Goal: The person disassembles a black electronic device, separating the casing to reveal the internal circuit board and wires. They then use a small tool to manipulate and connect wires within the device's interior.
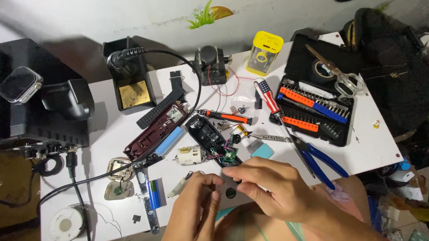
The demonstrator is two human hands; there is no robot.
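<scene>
On the white table an opened black casing lies with its circuit board showing, a maroon shell and a blue cell just left of it. The bit set sits to the right (blue pliers beside it). At the near edge, the left hand and right hand both pinch a small dark part, fingertips closed on it.
</scene>
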